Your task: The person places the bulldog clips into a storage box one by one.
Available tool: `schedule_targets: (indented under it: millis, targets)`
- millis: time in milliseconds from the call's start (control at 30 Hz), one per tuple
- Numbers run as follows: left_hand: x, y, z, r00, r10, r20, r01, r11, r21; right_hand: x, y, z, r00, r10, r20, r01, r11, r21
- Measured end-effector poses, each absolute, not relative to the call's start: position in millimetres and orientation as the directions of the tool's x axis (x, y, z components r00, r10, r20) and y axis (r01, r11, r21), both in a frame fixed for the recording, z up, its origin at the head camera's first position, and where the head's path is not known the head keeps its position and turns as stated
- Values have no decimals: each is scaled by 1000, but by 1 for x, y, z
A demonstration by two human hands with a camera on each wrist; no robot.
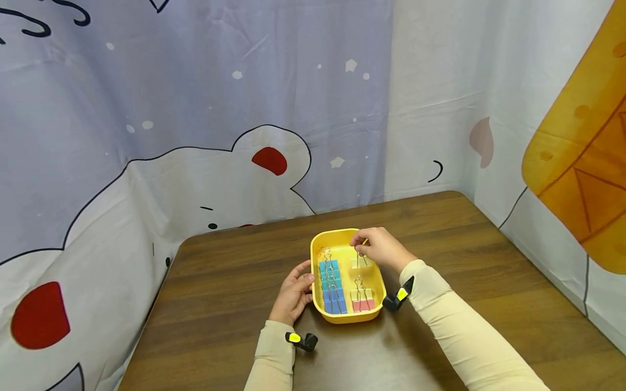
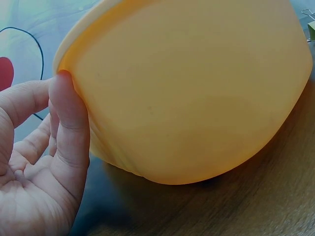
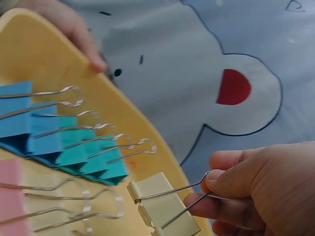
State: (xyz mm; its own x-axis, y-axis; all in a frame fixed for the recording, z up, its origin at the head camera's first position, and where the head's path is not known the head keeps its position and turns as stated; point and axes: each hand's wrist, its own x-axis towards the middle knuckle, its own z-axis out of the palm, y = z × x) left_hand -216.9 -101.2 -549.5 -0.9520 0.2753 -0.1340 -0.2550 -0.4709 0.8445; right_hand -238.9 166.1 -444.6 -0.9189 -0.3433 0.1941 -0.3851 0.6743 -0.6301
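A yellow plastic tray (image 1: 342,320) stands on the wooden table with several binder clips in it. My left hand (image 1: 293,293) grips its left side at the rim; the left wrist view shows fingertips against the tray wall (image 2: 187,98). My right hand (image 1: 383,250) pinches the wire handles of a pale yellow binder clip (image 3: 170,201) over the tray's far right part. Down the left side runs a row of teal binder clips (image 3: 91,152) and blue binder clips (image 3: 17,115). Near right lie a pink binder clip (image 1: 364,306) and another pale yellow binder clip (image 1: 356,295).
The brown wooden table (image 1: 235,293) extends around the tray. A printed curtain (image 1: 195,108) hangs behind it and along both sides. Each wrist bears a strap with a small black camera (image 1: 307,342).
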Motion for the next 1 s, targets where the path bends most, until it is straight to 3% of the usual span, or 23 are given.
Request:
schedule_targets:
  millis: [467, 1000]
  targets:
    - [-217, -101, -548, -951, 280, -128, -254, -480, 840, -228, 157, -474, -884, -428, 189, -453, 683, -572]
    - [-217, -101, -548, -949, 287, -130, -260, -482, 837, -221, 155, -480, -876, -452, 170, -472, 727, -498]
